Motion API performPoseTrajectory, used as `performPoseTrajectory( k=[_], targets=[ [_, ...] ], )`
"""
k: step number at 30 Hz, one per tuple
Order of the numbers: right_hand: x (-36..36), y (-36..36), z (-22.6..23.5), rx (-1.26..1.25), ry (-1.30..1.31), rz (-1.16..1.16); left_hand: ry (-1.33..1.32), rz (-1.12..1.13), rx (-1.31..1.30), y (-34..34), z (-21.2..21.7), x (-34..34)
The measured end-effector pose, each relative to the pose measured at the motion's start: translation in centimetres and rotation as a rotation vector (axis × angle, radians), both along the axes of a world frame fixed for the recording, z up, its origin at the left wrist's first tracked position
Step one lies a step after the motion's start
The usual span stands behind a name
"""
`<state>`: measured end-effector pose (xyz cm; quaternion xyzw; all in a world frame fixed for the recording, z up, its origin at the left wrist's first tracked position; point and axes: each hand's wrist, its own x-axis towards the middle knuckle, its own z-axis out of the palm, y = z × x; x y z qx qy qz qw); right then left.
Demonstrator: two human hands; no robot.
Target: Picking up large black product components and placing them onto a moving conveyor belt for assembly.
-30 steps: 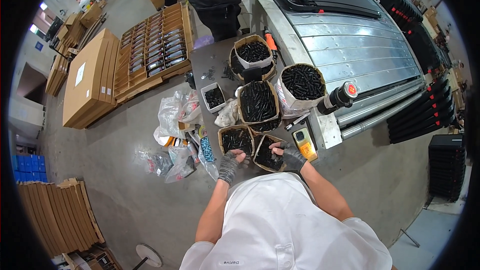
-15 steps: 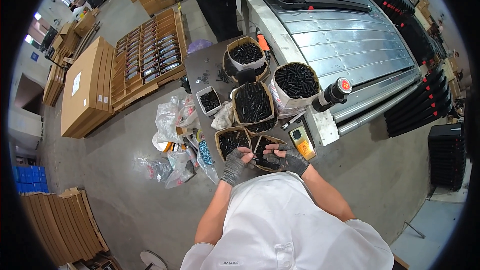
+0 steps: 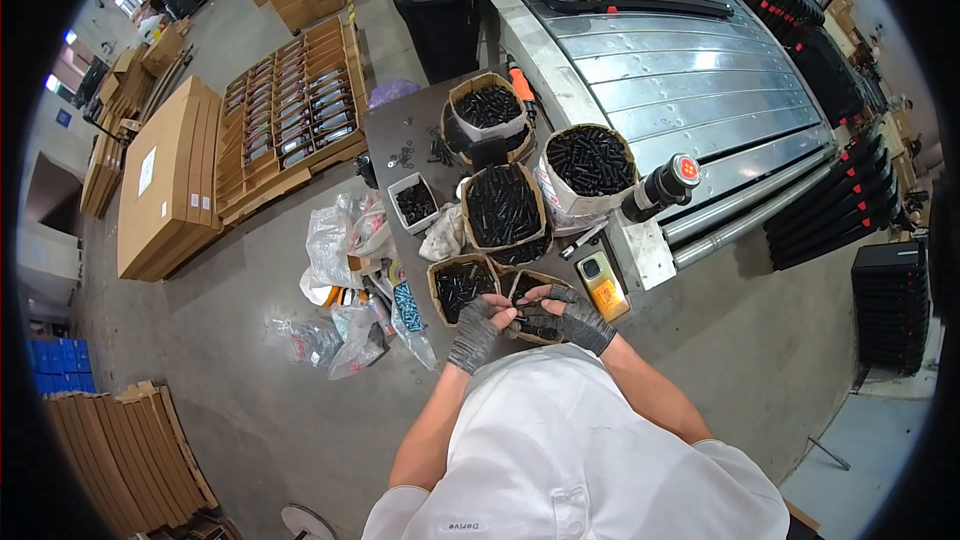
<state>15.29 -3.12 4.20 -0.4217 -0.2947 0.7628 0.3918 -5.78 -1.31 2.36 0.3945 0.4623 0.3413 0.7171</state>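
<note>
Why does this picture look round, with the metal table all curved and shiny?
Head view: a fisheye lens bends straight edges, so the ribbed silver metal conveyor table bows toward the black rim; overhead light glares off its ribs. The grey-gloved left hand and right hand sit sharp near centre, with soft shadows.

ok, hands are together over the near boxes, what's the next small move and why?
Probably a short reach by the left hand into the box of black parts just ahead of it. Both gloved hands meet above the second box, fingertips touching, the right hand apparently pinching a small part; what it holds is too small to tell.
</note>
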Motion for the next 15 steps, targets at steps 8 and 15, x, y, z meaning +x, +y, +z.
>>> performPoseTrajectory(
  k=[8,15],
  targets=[
    [-0.7,0.5,1.5,0.099,-0.127,0.023,0.037,0.014,0.056,0.4,0.0,0.2],
    [-0.9,0.9,1.1,0.169,-0.308,-0.025,0.012,0.056,0.046,0.4,-0.2,0.0]
  ],
)
